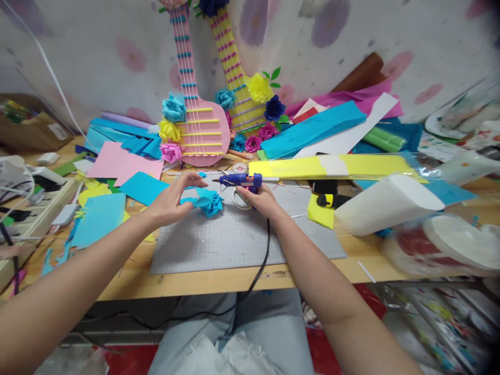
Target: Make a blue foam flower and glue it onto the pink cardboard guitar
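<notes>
- We held the glue gun (pixel 246 180) in the right hand (pixel 261 199), fingers wrapped about its handle; its nozzle pointed left, beyond the fingers, presumably to keep the hot tip clear of skin.
- Our left hand (pixel 175 200) was wide, thumb and fingers parted in a loose curve beside the blue paper flower (pixel 210 202); we could not tell whether the thumb touched it.
- The flower lay at the far left of the grey mat (pixel 219 250), between the hands and just nearer than the nozzle, a spot likely chosen for easy reach by both.
- The black cord (pixel 267 239) ran down over the table's (pixel 187 292) near edge, which left the flower free of it.
- At the far side, we saw the pink guitar (pixel 207 130) and yellow guitar (pixel 239 104) upright against the wall (pixel 148 31), apparently leaned there to spare working room.
</notes>
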